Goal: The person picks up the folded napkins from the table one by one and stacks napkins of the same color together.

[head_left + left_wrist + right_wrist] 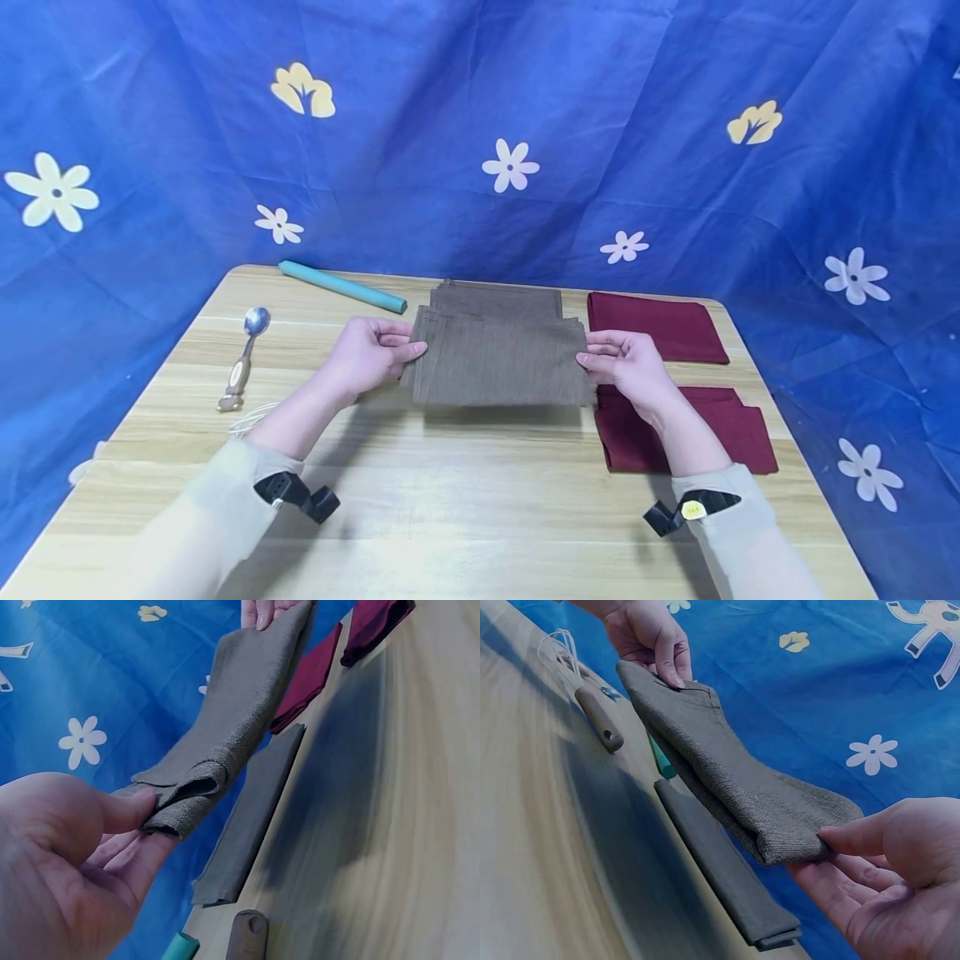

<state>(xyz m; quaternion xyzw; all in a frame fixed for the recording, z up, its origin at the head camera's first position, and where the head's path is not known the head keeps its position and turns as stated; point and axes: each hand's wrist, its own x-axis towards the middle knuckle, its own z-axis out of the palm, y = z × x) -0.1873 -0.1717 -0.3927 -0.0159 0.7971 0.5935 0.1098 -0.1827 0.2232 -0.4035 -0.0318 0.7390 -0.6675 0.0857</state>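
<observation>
A folded grey-brown cloth (502,362) hangs level above the table, stretched between both hands. At its left end my left hand (375,354) pinches the layers, thumb on top and fingers beneath. My right hand (626,367) grips the opposite end the same way. In the left wrist view the folded layers of the cloth (240,705) open into a small loop beside the thumb. Behind and below it, a second folded grey-brown cloth (720,870) lies on the table, partly covered by the held one in the head view.
Two folded dark red cloths, one at the back (652,327) and one nearer (720,425), lie at the right. A teal rod (341,286) rests at the back left. Left of the hands are a spoon (246,358) and a whisk (596,712) with a brown handle. A blue flowered curtain (420,125) hangs behind.
</observation>
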